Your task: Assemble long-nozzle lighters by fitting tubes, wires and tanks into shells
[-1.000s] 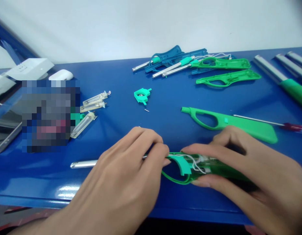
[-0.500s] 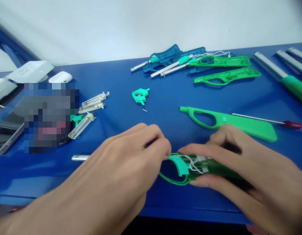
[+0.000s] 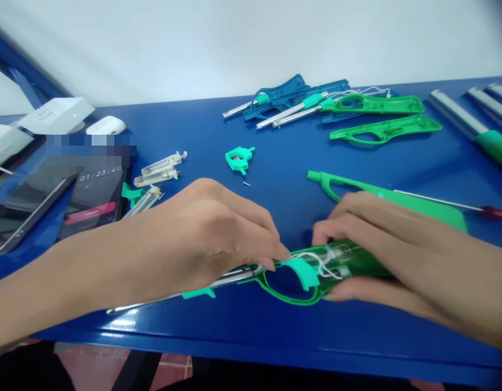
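Observation:
Near the table's front, an opened green gas lighter casing (image 3: 289, 300) shows its inside, with a teal trigger (image 3: 303, 274), a clear fuel tank and a looping white wire (image 3: 321, 262). My right hand (image 3: 391, 247) holds the casing's handle between thumb and fingers. My left hand (image 3: 222, 233) is closed at the upper rim beside the trigger loop, its fingertips pinching the white wire where it meets the neck. From under that hand a metal barrel (image 3: 233, 277) runs left. A teal plastic piece (image 3: 199, 293) shows just below the barrel.
Beyond my hands lie a teal part (image 3: 239, 159), a small screw (image 3: 246, 184), a closed-up green casing (image 3: 421, 209) and a screwdriver (image 3: 438, 200). Clear fuel tanks (image 3: 157, 175) and a phone (image 3: 91, 201) are left. Blue and green casing halves (image 3: 387, 130) lie at the back; finished-looking lighters (image 3: 458, 117) right.
My left hand has turned flatter and its wrist has risen, uncovering the barrel and the teal piece below. My right fingers have shifted slightly over the casing. The view has moved a little.

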### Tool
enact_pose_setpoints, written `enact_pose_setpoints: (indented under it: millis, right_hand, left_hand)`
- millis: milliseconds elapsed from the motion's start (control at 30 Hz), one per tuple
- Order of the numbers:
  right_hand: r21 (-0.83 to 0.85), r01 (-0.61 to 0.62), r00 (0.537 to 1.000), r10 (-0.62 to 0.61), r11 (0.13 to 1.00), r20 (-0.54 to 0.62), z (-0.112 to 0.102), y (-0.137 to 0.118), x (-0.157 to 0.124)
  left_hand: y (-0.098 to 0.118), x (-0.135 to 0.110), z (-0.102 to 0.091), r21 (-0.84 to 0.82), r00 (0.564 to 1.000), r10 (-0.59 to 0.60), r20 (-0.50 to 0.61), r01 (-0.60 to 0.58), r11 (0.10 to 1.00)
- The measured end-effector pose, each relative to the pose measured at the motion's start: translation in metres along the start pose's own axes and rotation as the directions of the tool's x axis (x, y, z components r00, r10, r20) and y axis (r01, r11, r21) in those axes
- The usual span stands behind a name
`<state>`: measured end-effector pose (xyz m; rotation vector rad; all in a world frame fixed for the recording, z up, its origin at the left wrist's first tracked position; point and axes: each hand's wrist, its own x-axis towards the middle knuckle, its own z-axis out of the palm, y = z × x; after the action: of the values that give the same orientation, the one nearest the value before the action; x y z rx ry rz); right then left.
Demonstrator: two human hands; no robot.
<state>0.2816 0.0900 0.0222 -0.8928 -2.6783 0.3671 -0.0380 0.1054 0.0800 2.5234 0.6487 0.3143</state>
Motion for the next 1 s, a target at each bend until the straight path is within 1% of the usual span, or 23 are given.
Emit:
enact_pose_setpoints:
  millis: [67,167,233,267,333,367,467,567,733,800,900,1000]
  right_hand:
    - [0.025,0.014,1.000,-0.014,1.000,0.012,0.001,0.004,0.002]
    - [0.070,0.060,0.998,-0.060,0.996,0.002,0.002,0.005,0.006]
    - [0.085,0.069,0.997,-0.071,0.994,0.018,0.000,0.007,0.007]
    - [0.088,0.068,0.997,-0.071,0.994,0.030,-0.002,0.009,0.008]
    - [0.089,0.075,0.995,-0.080,0.993,0.052,-0.006,0.012,0.010]
    - [0.091,0.083,0.994,-0.089,0.992,0.060,-0.008,0.013,0.011]
    - [0.106,0.092,0.991,-0.101,0.990,0.085,-0.008,0.016,0.011]
    - [0.104,0.093,0.991,-0.102,0.990,0.082,-0.004,0.017,0.005]
    - [-0.031,0.052,0.990,-0.047,0.998,0.136,0.005,0.019,-0.012]
    - [-0.048,0.055,0.989,-0.047,0.997,0.144,0.005,0.023,-0.016]
    - [-0.052,0.053,0.984,-0.044,0.997,0.171,0.004,0.028,-0.019]
    - [-0.030,0.071,0.984,-0.065,0.997,0.168,0.001,0.030,-0.017]
  left_hand:
    - [0.001,-0.001,0.001,-0.027,0.999,0.017,-0.046,-0.018,0.999]
    - [0.000,-0.003,0.004,-0.011,0.995,0.027,-0.100,-0.028,1.000]
    - [-0.002,-0.003,0.006,0.034,0.990,0.044,-0.136,-0.040,0.999]
    - [-0.004,-0.002,0.007,0.083,0.988,0.061,-0.144,-0.050,0.995]
    - [-0.006,-0.001,0.009,0.225,0.989,0.085,-0.123,-0.055,0.973]
    - [-0.006,0.000,0.011,0.295,0.992,0.078,-0.100,-0.045,0.954]
    - [-0.004,0.002,0.016,0.410,0.998,0.031,-0.053,-0.006,0.912]
    - [0.000,0.005,0.022,0.452,0.998,0.012,-0.055,0.014,0.892]
    - [0.000,0.006,0.028,0.466,0.999,0.015,-0.039,0.005,0.885]
    - [-0.003,0.006,0.027,0.464,0.999,0.047,-0.016,-0.034,0.885]
    - [-0.006,0.007,0.024,0.465,0.991,0.134,0.020,-0.128,0.876]
    - [-0.008,0.008,0.024,0.480,0.986,0.164,0.026,-0.156,0.863]
